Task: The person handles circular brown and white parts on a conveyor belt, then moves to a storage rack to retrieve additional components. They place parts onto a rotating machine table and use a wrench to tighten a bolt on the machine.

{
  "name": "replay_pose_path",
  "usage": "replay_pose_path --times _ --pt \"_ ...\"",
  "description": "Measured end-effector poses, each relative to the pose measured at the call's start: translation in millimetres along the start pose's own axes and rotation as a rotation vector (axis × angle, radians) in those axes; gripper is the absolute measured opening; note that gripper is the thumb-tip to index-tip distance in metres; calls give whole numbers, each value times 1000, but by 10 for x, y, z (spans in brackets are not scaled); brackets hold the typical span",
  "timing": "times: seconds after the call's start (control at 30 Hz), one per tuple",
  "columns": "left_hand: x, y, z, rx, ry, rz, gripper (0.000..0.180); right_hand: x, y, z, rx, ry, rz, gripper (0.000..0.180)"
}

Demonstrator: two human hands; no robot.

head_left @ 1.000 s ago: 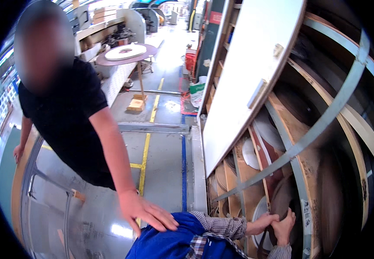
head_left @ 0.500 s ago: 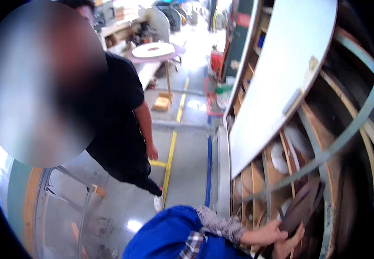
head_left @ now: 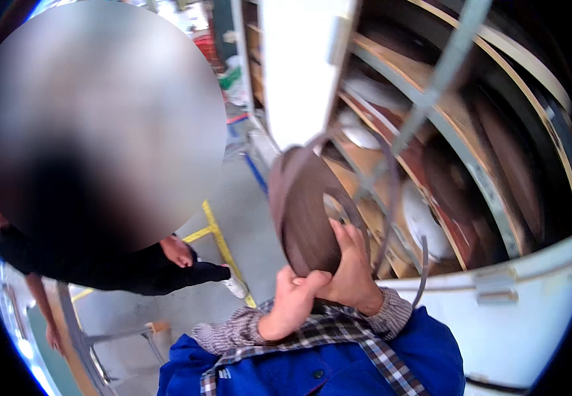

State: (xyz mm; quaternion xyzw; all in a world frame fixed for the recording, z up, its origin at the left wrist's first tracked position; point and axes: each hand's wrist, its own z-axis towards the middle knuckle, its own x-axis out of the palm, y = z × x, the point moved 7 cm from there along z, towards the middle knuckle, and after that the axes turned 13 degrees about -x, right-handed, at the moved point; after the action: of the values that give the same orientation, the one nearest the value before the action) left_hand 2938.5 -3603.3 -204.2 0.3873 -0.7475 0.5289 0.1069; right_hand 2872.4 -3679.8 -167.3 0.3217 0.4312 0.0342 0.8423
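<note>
A large roll of brown edge banding point(head_left: 309, 218) is held up in front of my chest, its loose end curling out to the right. My left hand point(head_left: 289, 300) is closed on the lower left edge of the roll, thumb and fingers pinching it. My right hand point(head_left: 352, 267) grips the lower right side, its fingers reaching toward the hole in the middle. Behind the roll stands a wooden rack point(head_left: 392, 158) whose slanted slots hold brown and white rolls point(head_left: 425, 221).
A person in dark clothes point(head_left: 134, 267) stands close on my left, one hand hanging down. A white door point(head_left: 299, 59) stands ahead, and a white panel point(head_left: 530, 317) is at lower right. A metal diagonal bar point(head_left: 441, 82) crosses the rack. Yellow tape point(head_left: 218, 247) marks the floor.
The brown roll has come away from the rack slots to in front of my chest, in both hands. My view has turned toward the rack. The person on the left stands nearer.
</note>
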Motion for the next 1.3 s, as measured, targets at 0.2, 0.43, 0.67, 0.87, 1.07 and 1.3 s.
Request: replay_pose_path --times 0.2,0.43,0.67,0.87,1.07,1.3 --pt "-717 405 547 -150 -232 30 28 925 -587 169 134 220 581 69" --pt "-919 163 1141 -304 -220 -334 50 1930 -1204 242 591 495 1394 34" --pt "-1103 -276 2315 -172 -246 -502 33 2147 -1637 1274 704 538 1548 36" --pt "-491 -1475 2733 -29 -115 -607 52 1602 -1715 2385 412 504 1507 73" --pt "-680 -2243 3185 114 -17 -646 49 1807 -1842 3356 362 565 1480 63" --pt "-1527 -3046 3823 65 -127 -562 50 2664 -1827 4571 438 763 1467 53"
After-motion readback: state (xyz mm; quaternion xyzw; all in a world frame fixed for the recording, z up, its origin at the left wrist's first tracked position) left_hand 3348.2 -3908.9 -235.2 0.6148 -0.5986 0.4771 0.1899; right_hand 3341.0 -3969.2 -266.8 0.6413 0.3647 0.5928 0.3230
